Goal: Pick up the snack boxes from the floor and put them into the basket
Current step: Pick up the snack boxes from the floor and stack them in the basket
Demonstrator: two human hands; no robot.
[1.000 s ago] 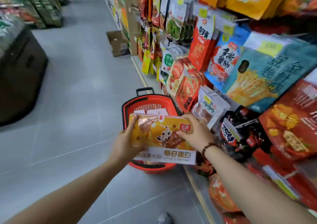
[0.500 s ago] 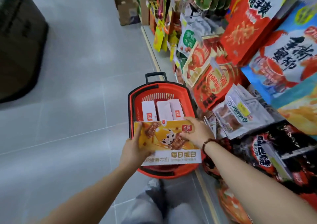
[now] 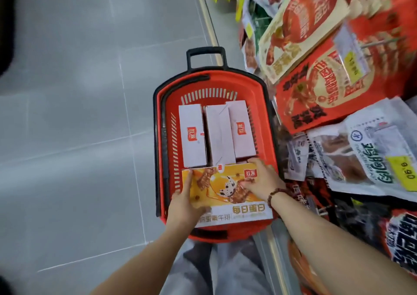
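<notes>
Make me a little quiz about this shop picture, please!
1. How many white boxes are in the basket?
2. True or false: the basket is blue.
3. What holds the yellow box? A one hand, B both hands, C nothing.

Key: 1 three. 2 false, it is red. 3 B, the left hand and the right hand both grip it.

Three white boxes (image 3: 217, 136) fill basket (image 3: 225, 80) far end; hanging packets (image 3: 338, 87) crowd right.
</notes>
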